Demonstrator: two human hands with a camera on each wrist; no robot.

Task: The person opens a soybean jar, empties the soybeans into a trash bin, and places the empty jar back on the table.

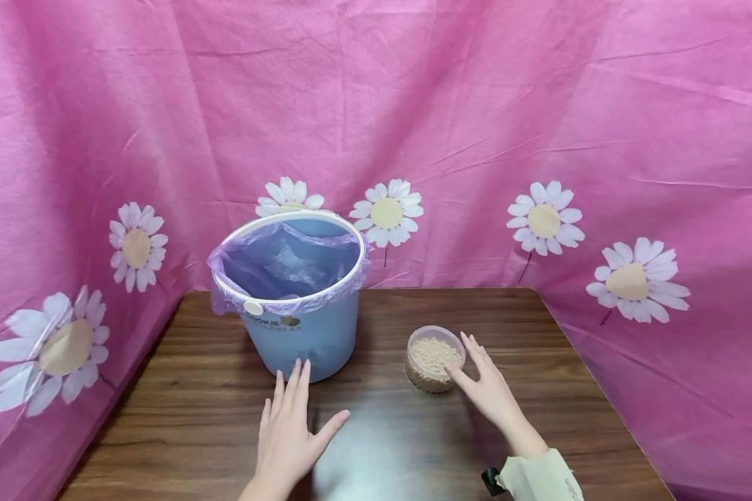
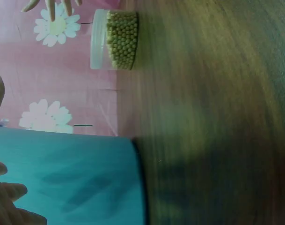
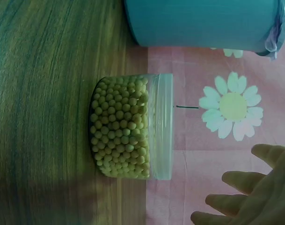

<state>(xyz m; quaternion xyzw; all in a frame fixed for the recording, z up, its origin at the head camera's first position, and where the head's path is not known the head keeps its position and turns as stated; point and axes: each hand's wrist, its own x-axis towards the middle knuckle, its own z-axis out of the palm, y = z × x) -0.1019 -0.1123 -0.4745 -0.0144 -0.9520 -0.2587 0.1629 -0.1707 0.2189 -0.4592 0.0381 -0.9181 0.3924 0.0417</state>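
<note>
A blue trash bin [image 1: 307,341] stands upright at the left of the table, a purple liner bag [image 1: 345,282] folded over its rim under a white ring. My left hand [image 1: 285,435] hovers in front of it, fingers straight and thumb spread, holding nothing. To the right sits a round clear plastic tub [image 3: 161,126], nearly full of small beige balls [image 3: 119,126]. Beside the tub's right side is my right hand [image 1: 491,393], its fingers extended and the thumb tip close to the rim. In the right wrist view its fingers [image 3: 243,180] appear apart from the tub.
The brown wood-grain table [image 1: 388,459] extends to a pink cloth backdrop [image 1: 451,90] with white daisies, which encloses the back and both sides. A pale green sleeve [image 1: 542,480] covers my right forearm, with a small black object [image 1: 492,481] at the cuff.
</note>
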